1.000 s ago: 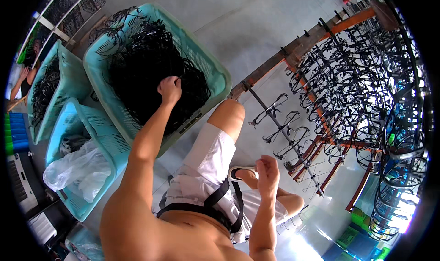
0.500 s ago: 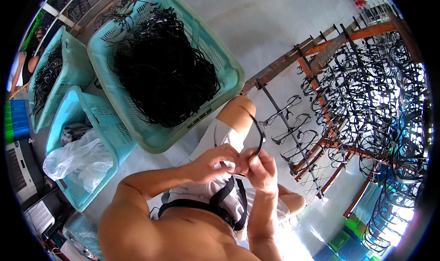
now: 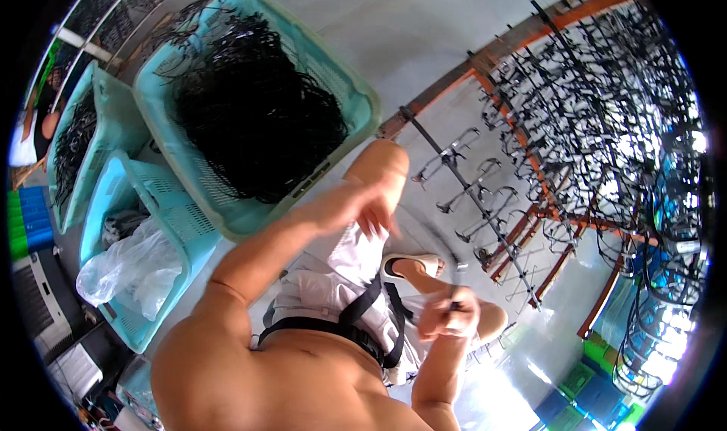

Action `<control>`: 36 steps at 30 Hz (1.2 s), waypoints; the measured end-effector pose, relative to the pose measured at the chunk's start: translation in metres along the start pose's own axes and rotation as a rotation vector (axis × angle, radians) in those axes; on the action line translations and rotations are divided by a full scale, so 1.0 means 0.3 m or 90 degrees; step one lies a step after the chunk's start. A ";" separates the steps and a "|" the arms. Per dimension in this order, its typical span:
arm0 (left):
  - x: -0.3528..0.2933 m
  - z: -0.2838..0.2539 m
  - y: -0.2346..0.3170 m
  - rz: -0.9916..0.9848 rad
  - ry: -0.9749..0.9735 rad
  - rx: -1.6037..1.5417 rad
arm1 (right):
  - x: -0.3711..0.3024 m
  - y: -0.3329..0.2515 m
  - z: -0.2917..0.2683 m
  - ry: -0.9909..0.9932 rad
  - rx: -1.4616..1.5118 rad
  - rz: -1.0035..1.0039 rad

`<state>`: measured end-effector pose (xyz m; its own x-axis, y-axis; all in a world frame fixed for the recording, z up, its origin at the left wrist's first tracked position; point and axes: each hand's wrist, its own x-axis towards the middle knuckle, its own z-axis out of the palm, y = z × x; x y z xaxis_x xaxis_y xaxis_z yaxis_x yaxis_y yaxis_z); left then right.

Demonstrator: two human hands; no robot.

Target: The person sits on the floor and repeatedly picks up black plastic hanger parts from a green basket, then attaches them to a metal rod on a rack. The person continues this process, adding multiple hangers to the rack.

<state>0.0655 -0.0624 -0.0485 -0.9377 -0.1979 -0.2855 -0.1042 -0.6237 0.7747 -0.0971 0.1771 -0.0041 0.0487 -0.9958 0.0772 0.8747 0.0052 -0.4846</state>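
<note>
My right hand (image 3: 452, 315) is closed around the lower end of a thin black curved strip (image 3: 457, 276). The strip rises from the fist toward the hanging rod and is smeared by motion. My left hand (image 3: 367, 204) is apart from it, over my knee near the corner of the large teal basket (image 3: 363, 101). Its fingers are blurred but look spread, with nothing visible in them. A tangled heap of thin black strips (image 3: 257, 113) fills much of that basket. To the right, a dark rod (image 3: 473, 191) carries several black looped pieces (image 3: 459, 145).
Two smaller teal baskets stand at the left: one with black strips (image 3: 76, 139), one with a clear plastic bag (image 3: 140, 268). An orange-brown metal rack (image 3: 511, 120) densely hung with black pieces occupies the right. Green and blue crates (image 3: 583, 389) sit lower right.
My hands have parted. The left has moved up toward the large basket; the right has shifted right and slightly down with the strip. The view has shifted a little.
</note>
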 end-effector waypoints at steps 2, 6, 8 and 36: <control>0.024 -0.159 -0.035 0.200 0.509 0.547 | -0.197 -0.147 -0.032 0.036 -0.306 -0.222; 0.082 -0.654 -0.284 0.008 0.382 0.865 | -0.429 -0.350 0.098 0.202 -0.170 -0.443; 0.071 -0.846 -0.422 -0.254 0.132 1.069 | -0.459 -0.409 0.124 0.323 -0.167 -0.559; -0.087 0.392 -0.082 0.224 0.168 -0.147 | -0.340 -0.469 -0.507 0.581 -0.170 -0.319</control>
<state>0.0535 0.0472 0.0063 -0.7839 -0.5926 -0.1851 0.3078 -0.6299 0.7131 -0.2986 0.2642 -0.0763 -0.7619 -0.5705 -0.3065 0.5558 -0.3331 -0.7617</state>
